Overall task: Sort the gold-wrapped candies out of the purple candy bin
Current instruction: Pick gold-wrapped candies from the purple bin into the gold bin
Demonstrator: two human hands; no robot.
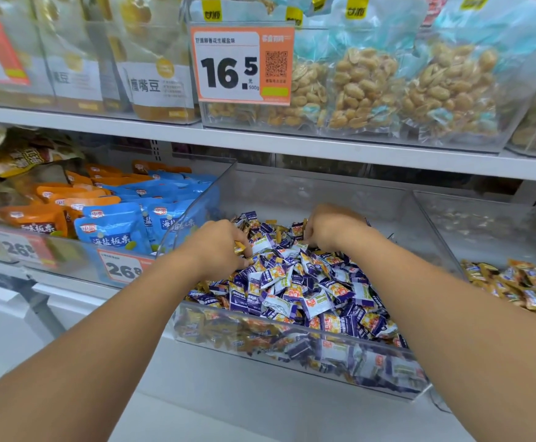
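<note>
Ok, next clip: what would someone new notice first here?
Two bare forearms reach into a clear bin heaped with purple candies at centre. The left hand pinches a gold candy at the heap's left edge; the right hand digs in farther back. Above, an orange price tag reading 16.5 hangs before bagged peanuts.

— Where are the arms?

— Both bare forearms reach forward into the clear plastic bin of purple-wrapped candies (292, 317), wrists bent down over the heap.

— The left hand (220, 247)?

— Over the bin's left side, knuckles up, fingers curled, pinching a small gold-wrapped candy (239, 247).

— The right hand (330, 226)?

— Toward the bin's back, fingers curled down into the heap; whether it holds anything cannot be told.
</note>
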